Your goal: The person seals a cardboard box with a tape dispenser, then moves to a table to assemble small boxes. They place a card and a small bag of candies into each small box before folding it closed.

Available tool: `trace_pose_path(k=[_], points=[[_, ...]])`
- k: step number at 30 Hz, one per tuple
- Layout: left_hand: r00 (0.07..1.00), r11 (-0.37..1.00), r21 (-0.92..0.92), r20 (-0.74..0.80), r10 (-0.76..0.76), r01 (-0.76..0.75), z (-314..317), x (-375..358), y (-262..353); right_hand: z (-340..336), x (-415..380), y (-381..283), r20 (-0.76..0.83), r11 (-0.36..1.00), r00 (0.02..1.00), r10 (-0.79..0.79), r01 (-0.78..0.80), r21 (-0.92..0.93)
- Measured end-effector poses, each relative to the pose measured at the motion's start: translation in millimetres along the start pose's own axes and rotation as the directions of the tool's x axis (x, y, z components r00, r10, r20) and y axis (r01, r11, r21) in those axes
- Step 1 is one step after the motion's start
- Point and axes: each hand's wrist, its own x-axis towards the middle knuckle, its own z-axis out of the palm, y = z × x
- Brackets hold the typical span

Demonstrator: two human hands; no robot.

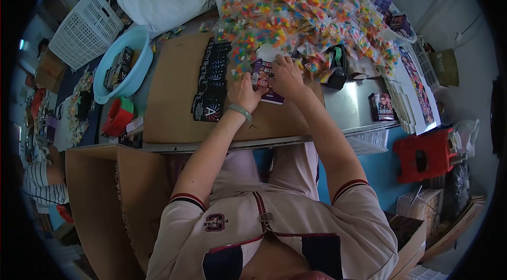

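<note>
A small purple printed box (262,73) stands between my two hands on the cardboard sheet (174,74), with a pale flap at its top. My left hand (244,92), with a green bangle at the wrist, grips the box's left side. My right hand (287,77) is closed on its upper right part, fingers bent over the edge. Another purple piece (273,97) lies just below the box, partly hidden. Left of my hands is a row of overlapping black printed packets (210,79). A large heap of small clear packets of colourful candy (296,11) lies beyond.
A blue basin (142,63) holding dark boxes and a red-green tape roll (118,116) are at left. A black tape dispenser (336,71), a small dark box (381,107) and stacked printed cards (414,90) are at right. An open carton (92,195) stands below left.
</note>
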Motion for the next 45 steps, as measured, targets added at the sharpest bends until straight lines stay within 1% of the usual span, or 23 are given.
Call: trace_pose_path(k=[5, 7, 10, 11, 13, 15, 16, 17, 18, 19, 21, 23, 25, 26, 28, 29, 31, 35, 37, 40, 42, 44, 45], points=[[0.995, 0.964, -0.264, -0.090, -0.053, 0.027, 19, -3, -5, -20, 15, -1, 0.077, 0.999, 0.996, 0.053, -0.054, 0.004], [0.971, 0.911, -0.408, -0.236, -0.045, -0.057, 18, -11, 3, -26, 24, 0, 0.220, 0.993, 0.975, 0.032, -0.056, 0.100], [0.981, 0.799, -0.598, -0.107, -0.159, 0.064, 18, -18, -10, -48, 33, -5, 0.402, 0.967, 0.909, 0.111, -0.191, 0.166], [0.980, 0.796, -0.601, -0.110, -0.167, 0.068, 6, -23, -8, -47, 32, -4, 0.407, 0.969, 0.908, 0.104, -0.185, 0.164], [0.984, 0.684, -0.728, -0.085, -0.155, 0.045, -21, -35, -2, -41, 21, -3, 0.211, 0.804, 0.977, -0.007, -0.120, 0.582], [0.984, 0.609, -0.793, -0.093, -0.151, 0.018, -41, -48, 5, -61, 5, -28, 0.191, 0.837, 0.981, -0.015, -0.093, 0.539], [0.950, 0.857, -0.472, -0.306, 0.061, -0.207, -58, -54, 9, -71, -3, -40, 0.194, 0.834, 0.981, 0.023, -0.126, 0.537], [0.851, 0.922, -0.046, -0.404, 0.334, -0.384, -73, -59, 13, -75, -11, -51, 0.194, 0.831, 0.979, 0.059, -0.156, 0.534], [0.781, 0.857, 0.309, -0.364, 0.508, -0.413, -85, -68, 18, -72, -19, -61, 0.205, 0.826, 0.977, 0.061, -0.165, 0.539], [0.791, 0.860, 0.308, -0.353, 0.500, -0.407, -81, -77, 17, -69, -28, -74, 0.045, 0.797, 0.999, 0.022, -0.045, 0.602], [0.911, 0.929, -0.203, -0.345, 0.227, -0.309, -70, -93, 19, -60, -44, -94, -0.218, 0.783, 0.975, -0.048, 0.172, 0.598], [0.916, 0.937, -0.183, -0.334, 0.224, -0.296, -70, -109, 12, -62, -61, -106, -0.250, 0.769, 0.966, -0.072, 0.213, 0.602], [0.979, 0.831, -0.532, -0.195, 0.065, -0.161, -72, -128, 9, -64, -72, -112, -0.270, 0.754, 0.958, -0.092, 0.245, 0.610], [0.984, 0.836, -0.531, -0.173, 0.052, -0.137, -74, -134, 9, -65, -78, -112, -0.374, 0.816, 0.923, -0.091, 0.284, 0.503], [0.956, 0.590, -0.797, -0.257, -0.144, -0.125, -78, -133, 10, -65, -91, -109, -0.487, 0.925, 0.873, -0.034, 0.212, 0.316], [0.944, 0.550, -0.811, -0.308, -0.117, -0.196, -71, -134, 2, -59, -98, -107, -0.478, 0.923, 0.878, -0.029, 0.208, 0.325], [0.953, 0.620, -0.766, -0.287, -0.092, -0.171, -65, -148, -3, -41, -117, -105, -0.099, 0.605, 0.954, 0.283, -0.098, 0.790], [0.980, 0.650, -0.758, -0.164, -0.115, -0.050, -64, -179, -13, -39, -153, -107, 0.016, 0.539, 0.955, 0.296, -0.181, 0.823], [0.985, 0.659, -0.749, -0.053, -0.162, 0.068, -68, -194, -19, -46, -165, -104, 0.335, 0.434, 0.917, 0.215, -0.397, 0.809], [0.981, 0.626, -0.763, 0.050, -0.190, 0.160, -67, -221, -25, -47, -179, -102, 0.529, 0.463, 0.839, 0.125, -0.521, 0.717], [0.974, 0.636, -0.744, 0.085, -0.209, 0.202, -65, -223, -37, -52, -177, -101, 0.512, 0.531, 0.858, 0.034, -0.450, 0.718], [0.884, 0.282, -0.842, 0.403, -0.237, 0.460, -67, -227, -52, -49, -178, -106, 0.489, 0.591, 0.870, -0.062, -0.363, 0.721], [0.884, 0.283, -0.843, 0.399, -0.243, 0.458, -69, -230, -57, -43, -181, -113, 0.548, 0.490, 0.836, 0.013, -0.483, 0.725]])
